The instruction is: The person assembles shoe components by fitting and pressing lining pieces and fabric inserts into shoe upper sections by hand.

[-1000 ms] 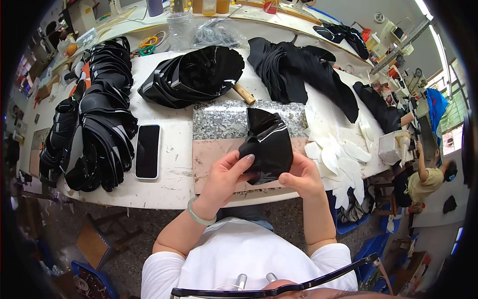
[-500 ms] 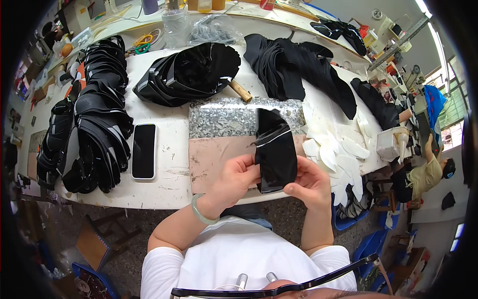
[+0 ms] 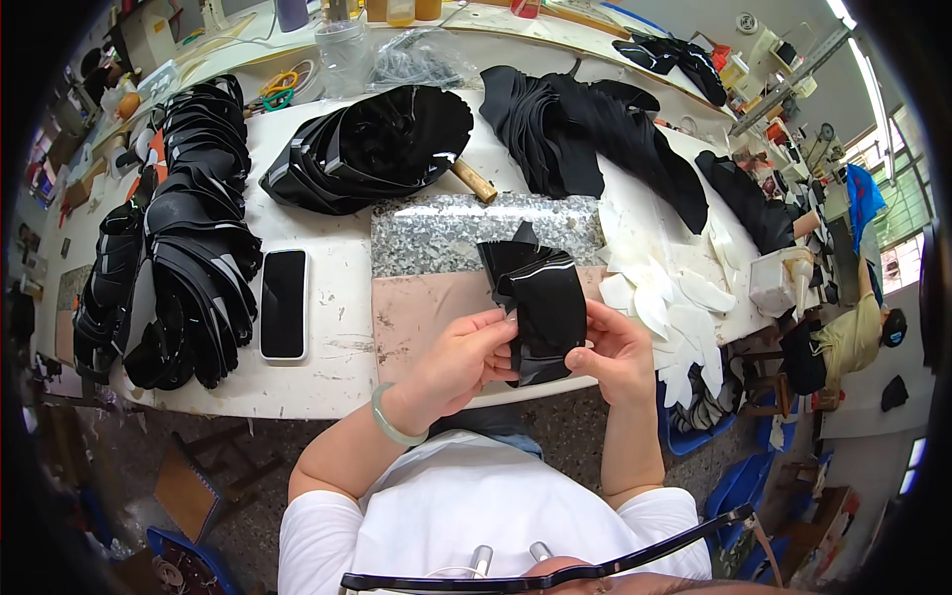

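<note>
Between my hands, just above the near edge of the table, is a glossy black shoe-upper piece [image 3: 543,302], curved and partly folded. My left hand [image 3: 471,357] pinches its left edge between thumb and fingers. On the other side my right hand [image 3: 613,349] grips the right edge, thumb in front and fingers behind. Behind the piece lie a grey speckled stone slab [image 3: 436,238] and a pinkish board [image 3: 421,322]. White cut pieces [image 3: 659,302] are heaped to the right of my right hand.
A phone [image 3: 285,304] lies left of the board. Stacked black pieces [image 3: 203,228] line the left side, another glossy bundle [image 3: 367,149] sits behind, and matte black pieces [image 3: 565,129] spread at the back. A wooden handle [image 3: 474,182] sticks out. At right stands a white container [image 3: 773,283].
The black piece has turned and widened in view, its top now tilting left with a folded flap showing. My left hand has shifted its fingers along the left edge; my right hand stays nearly in place.
</note>
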Motion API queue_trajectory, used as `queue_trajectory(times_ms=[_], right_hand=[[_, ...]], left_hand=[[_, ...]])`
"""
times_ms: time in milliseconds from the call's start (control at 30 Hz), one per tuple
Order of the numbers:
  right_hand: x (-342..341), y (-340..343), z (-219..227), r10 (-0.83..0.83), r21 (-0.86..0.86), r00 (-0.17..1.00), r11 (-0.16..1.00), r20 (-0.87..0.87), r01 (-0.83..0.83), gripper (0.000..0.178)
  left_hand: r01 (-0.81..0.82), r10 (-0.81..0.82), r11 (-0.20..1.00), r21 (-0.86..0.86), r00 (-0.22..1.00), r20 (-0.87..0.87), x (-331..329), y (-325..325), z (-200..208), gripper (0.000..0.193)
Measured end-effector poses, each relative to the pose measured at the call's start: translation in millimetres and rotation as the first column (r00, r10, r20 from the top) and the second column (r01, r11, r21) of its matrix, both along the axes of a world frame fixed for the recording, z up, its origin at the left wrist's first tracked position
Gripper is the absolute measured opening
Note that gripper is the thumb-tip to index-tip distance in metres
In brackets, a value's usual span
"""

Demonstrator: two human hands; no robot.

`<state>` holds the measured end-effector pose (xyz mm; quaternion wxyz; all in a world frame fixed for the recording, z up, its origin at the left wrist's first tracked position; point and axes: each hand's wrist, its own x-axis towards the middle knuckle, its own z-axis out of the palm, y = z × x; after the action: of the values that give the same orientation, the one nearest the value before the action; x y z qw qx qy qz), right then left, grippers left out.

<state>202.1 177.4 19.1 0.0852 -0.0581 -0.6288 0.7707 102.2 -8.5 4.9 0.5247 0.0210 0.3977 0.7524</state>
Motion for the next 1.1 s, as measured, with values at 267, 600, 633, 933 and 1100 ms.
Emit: queue_trajectory(times_ms=[267,600,633,933,1100], right_hand=[[-2,-1,-6,-0.019,-0.004,1.0,1.0,-0.001,0.019,0.059],[0,-9,-9,-0.033,0.008,0.999,0.999,-0.034,0.034,0.053],[1,-10,-11,-0.038,0.004,0.999,0.999,-0.035,0.038,0.053],[14,-14,-30,0.029,-0.171,0.994,0.985,0.11,-0.009,0.056],[12,-18,-41,0.11,-0.297,0.98,0.953,0.166,-0.056,0.055]], left_hand=[[-0.001,-0.001,0.999,0.054,0.999,0.048,0,-3,6,0.024],[0.062,-0.041,0.991,0.12,0.984,-0.174,10,-9,9,0.035],[0.046,-0.016,0.985,0.168,0.985,-0.173,12,-10,10,0.04],[0.105,-0.08,0.989,0.105,0.973,-0.216,18,-23,-7,0.043],[0.075,-0.071,0.997,0.016,0.978,-0.196,20,-27,-5,0.046]])
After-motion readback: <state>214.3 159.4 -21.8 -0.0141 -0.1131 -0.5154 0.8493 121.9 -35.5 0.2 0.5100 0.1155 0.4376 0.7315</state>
